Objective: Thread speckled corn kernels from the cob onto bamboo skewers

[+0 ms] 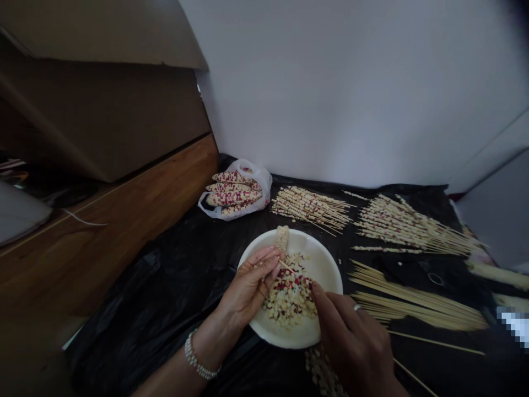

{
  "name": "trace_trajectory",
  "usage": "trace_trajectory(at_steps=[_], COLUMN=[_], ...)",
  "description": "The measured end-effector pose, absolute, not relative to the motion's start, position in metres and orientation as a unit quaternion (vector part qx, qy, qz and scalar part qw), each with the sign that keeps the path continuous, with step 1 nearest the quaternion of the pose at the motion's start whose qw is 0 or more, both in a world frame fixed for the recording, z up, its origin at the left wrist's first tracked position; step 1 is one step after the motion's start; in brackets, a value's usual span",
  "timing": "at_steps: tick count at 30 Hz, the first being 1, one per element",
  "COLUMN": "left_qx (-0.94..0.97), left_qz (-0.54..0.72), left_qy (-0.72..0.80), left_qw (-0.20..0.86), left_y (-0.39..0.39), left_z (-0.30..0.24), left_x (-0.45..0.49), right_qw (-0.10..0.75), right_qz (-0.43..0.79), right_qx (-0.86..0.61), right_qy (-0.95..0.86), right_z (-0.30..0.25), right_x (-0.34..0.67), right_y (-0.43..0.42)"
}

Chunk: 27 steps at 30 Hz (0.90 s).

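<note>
Over a white bowl [328, 264], my right hand [355, 331] is closed round a bamboo skewer [286, 267] threaded with corn kernels near its fingers. My left hand [252, 284] is pinched at the skewer's pale, bare tip; whatever small thing its fingertips hold is hidden. Loose cream and dark red corn kernels [289, 309] fill the bowl's middle. A stripped corncob [282, 237] leans at the far rim behind my left fingers, its lower end covered. I cannot tell whether that hand touches it.
Black plastic sheeting [173, 286] covers the surface. Behind the bowl, a plastic bag [264, 179] holds speckled corn cobs [233, 196]. Kernel-covered skewers [309, 207] lie in one pile, with another pile [397, 223] farther right. Plain skewers [421, 303] lie right. A cardboard box [103, 110] stands left.
</note>
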<state>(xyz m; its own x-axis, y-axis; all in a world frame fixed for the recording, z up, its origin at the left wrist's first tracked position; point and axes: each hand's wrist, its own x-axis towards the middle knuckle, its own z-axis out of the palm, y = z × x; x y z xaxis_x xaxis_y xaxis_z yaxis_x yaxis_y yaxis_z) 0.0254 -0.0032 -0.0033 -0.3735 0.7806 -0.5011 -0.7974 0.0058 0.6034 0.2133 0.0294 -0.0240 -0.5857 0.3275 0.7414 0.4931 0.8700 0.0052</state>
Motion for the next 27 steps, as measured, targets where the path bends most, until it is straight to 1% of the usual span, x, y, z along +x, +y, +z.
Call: trace_trajectory(at_steps=[7, 13, 27], left_qx=[-0.011, -0.010, 0.077], left_qz=[0.684, 0.665, 0.603], left_qy=[0.413, 0.404, 0.430], left_qw=[0.601, 0.629, 0.667], left_y=[-0.006, -0.007, -0.013], left_z=[-0.002, -0.001, -0.001], left_x=[0.025, 0.024, 0.037], right_qw=[0.412, 0.410, 0.422], right_qz=[-0.093, -0.083, -0.052], right_qx=[-0.224, -0.231, -0.221], right_qy=[-0.878, -0.879, -0.878], right_z=[-0.029, -0.030, -0.028], right_x=[0.213, 0.214, 0.211], right_y=[0.030, 0.030, 0.027])
